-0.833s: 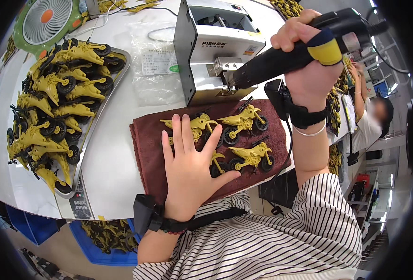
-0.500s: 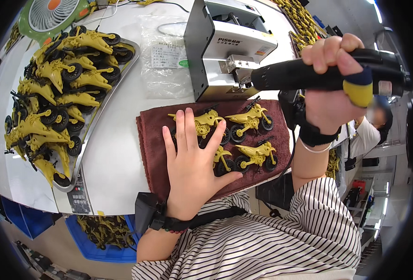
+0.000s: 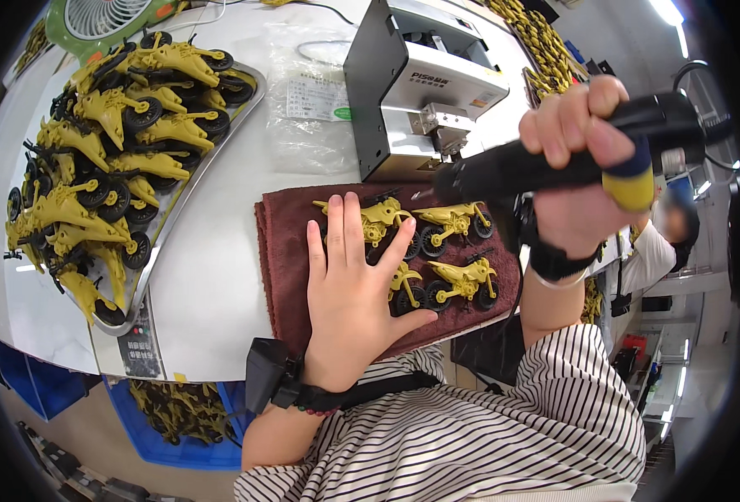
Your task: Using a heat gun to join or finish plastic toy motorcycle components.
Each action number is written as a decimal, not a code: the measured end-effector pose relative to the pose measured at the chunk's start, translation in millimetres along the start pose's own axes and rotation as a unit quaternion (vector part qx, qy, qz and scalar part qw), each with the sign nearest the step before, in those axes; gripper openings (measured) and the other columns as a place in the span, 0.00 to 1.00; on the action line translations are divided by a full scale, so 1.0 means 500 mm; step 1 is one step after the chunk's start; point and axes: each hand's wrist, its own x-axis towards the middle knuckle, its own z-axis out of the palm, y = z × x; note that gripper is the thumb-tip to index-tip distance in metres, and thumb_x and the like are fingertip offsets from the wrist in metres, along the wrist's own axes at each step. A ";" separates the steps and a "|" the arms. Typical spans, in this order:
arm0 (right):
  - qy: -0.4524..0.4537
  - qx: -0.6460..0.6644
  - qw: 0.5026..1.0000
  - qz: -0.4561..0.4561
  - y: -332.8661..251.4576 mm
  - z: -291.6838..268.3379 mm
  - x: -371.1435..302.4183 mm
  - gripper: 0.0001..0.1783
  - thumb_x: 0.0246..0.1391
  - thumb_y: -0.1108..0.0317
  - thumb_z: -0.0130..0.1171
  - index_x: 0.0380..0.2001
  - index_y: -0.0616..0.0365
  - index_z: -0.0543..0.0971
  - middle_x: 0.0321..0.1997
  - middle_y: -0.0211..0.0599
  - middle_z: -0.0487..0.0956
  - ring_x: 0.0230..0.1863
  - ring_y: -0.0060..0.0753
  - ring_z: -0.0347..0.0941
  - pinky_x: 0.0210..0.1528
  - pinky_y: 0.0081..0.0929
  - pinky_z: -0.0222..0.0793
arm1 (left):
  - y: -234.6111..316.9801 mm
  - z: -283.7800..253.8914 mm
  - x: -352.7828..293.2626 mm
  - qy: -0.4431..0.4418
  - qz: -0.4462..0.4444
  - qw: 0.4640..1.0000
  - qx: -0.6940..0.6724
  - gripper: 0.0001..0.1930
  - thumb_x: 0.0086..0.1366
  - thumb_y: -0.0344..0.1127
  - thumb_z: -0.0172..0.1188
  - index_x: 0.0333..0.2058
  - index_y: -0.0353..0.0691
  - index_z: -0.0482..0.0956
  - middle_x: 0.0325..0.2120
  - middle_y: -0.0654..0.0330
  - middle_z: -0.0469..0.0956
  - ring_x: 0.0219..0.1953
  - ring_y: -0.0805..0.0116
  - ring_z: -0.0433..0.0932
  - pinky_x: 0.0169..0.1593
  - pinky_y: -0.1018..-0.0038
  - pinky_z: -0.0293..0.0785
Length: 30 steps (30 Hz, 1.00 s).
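My left hand lies flat with its fingers spread over toy motorcycles on a folded brown towel, partly covering those at the left. One yellow toy motorcycle with black wheels shows fully at the lower right, lying on its side. My right hand is wrapped round a black electric screwdriver, held nearly level and pointing left. Its tip hangs above the upper row of motorcycles, in front of the screw feeder. Whether a screw sits on the bit is too small to tell.
On the left, a metal tray is heaped with yellow toy motorcycles. A green fan and a clear plastic bag lie beyond. Below the table edge stands a blue bin with yellow parts. Another person is at the far right.
My right hand has drawn the screwdriver away from the screw feeder's outlet, down and left over the towel. My left hand stays spread on the motorcycles. The view has shifted slightly.
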 end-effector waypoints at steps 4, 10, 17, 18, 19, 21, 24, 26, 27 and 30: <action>-0.032 -0.020 0.997 0.059 0.012 0.049 -0.036 0.11 0.43 0.73 0.52 0.31 0.56 0.63 0.22 0.33 0.66 0.22 0.27 0.63 0.31 0.29 0.59 | -0.003 -0.003 0.000 -0.008 0.001 1.000 -0.008 0.41 0.35 0.61 0.68 0.51 0.52 0.71 0.59 0.38 0.51 0.63 0.40 0.48 0.61 0.45 0.43; -0.044 -0.014 0.997 0.054 0.075 0.047 -0.052 0.12 0.42 0.79 0.59 0.31 0.60 0.68 0.23 0.37 0.73 0.23 0.24 0.69 0.28 0.19 0.67 | -0.004 0.002 -0.003 0.028 0.009 0.999 -0.026 0.36 0.35 0.59 0.68 0.43 0.47 0.75 0.57 0.38 0.54 0.62 0.41 0.50 0.61 0.45 0.44; -0.099 -0.127 0.986 0.051 0.078 0.059 -0.061 0.14 0.42 0.75 0.63 0.29 0.57 0.67 0.21 0.31 0.71 0.21 0.22 0.67 0.28 0.21 0.65 | -0.009 0.005 -0.007 0.032 0.010 0.999 -0.017 0.38 0.36 0.61 0.67 0.46 0.46 0.75 0.56 0.38 0.55 0.61 0.40 0.51 0.61 0.46 0.45; -0.121 -0.183 0.975 0.045 0.079 0.061 -0.061 0.17 0.42 0.73 0.65 0.29 0.53 0.64 0.18 0.29 0.68 0.18 0.24 0.66 0.27 0.26 0.65 | -0.012 0.008 -0.008 0.038 0.015 0.999 -0.015 0.38 0.36 0.61 0.67 0.47 0.46 0.74 0.56 0.39 0.56 0.61 0.40 0.52 0.61 0.46 0.45; -0.128 -0.205 0.970 0.030 0.082 0.060 -0.061 0.18 0.42 0.73 0.66 0.29 0.53 0.64 0.18 0.30 0.69 0.18 0.24 0.67 0.27 0.26 0.66 | -0.014 0.010 -0.009 0.043 0.019 0.999 -0.012 0.39 0.37 0.61 0.66 0.47 0.46 0.74 0.56 0.39 0.56 0.61 0.39 0.52 0.61 0.46 0.46; -0.130 -0.210 0.969 0.024 0.083 0.056 -0.063 0.18 0.42 0.73 0.66 0.29 0.53 0.64 0.18 0.30 0.69 0.18 0.24 0.67 0.27 0.26 0.66 | -0.009 0.009 -0.006 0.065 0.017 0.996 -0.052 0.34 0.32 0.54 0.70 0.39 0.42 0.75 0.56 0.37 0.56 0.61 0.39 0.52 0.61 0.46 0.45; -0.107 -0.185 0.976 0.035 0.081 0.065 -0.066 0.17 0.42 0.73 0.65 0.29 0.53 0.65 0.18 0.30 0.69 0.18 0.24 0.66 0.27 0.26 0.65 | -0.005 0.007 -0.003 0.079 0.013 0.993 -0.091 0.30 0.27 0.48 0.73 0.31 0.38 0.76 0.55 0.34 0.56 0.61 0.39 0.51 0.62 0.47 0.45; -0.080 -0.157 0.983 0.049 0.072 0.067 -0.066 0.17 0.42 0.73 0.65 0.29 0.53 0.65 0.18 0.30 0.69 0.19 0.25 0.66 0.27 0.26 0.64 | -0.005 0.006 -0.002 0.072 0.015 0.993 -0.092 0.30 0.28 0.48 0.73 0.31 0.39 0.76 0.55 0.34 0.56 0.61 0.39 0.51 0.62 0.47 0.45; -0.076 -0.166 0.982 0.043 0.063 0.063 -0.064 0.17 0.42 0.73 0.64 0.29 0.54 0.65 0.19 0.30 0.68 0.19 0.25 0.66 0.27 0.27 0.64 | -0.006 0.005 -0.003 0.051 0.016 0.997 -0.064 0.32 0.32 0.53 0.70 0.37 0.41 0.76 0.56 0.37 0.55 0.61 0.39 0.51 0.61 0.46 0.45; -0.044 0.012 0.998 0.047 0.063 0.047 -0.063 0.14 0.43 0.78 0.58 0.33 0.59 0.66 0.23 0.35 0.71 0.23 0.25 0.68 0.29 0.23 0.67 | -0.002 0.004 -0.006 0.020 0.018 0.999 -0.034 0.33 0.36 0.58 0.68 0.41 0.44 0.76 0.56 0.41 0.55 0.61 0.40 0.50 0.61 0.44 0.44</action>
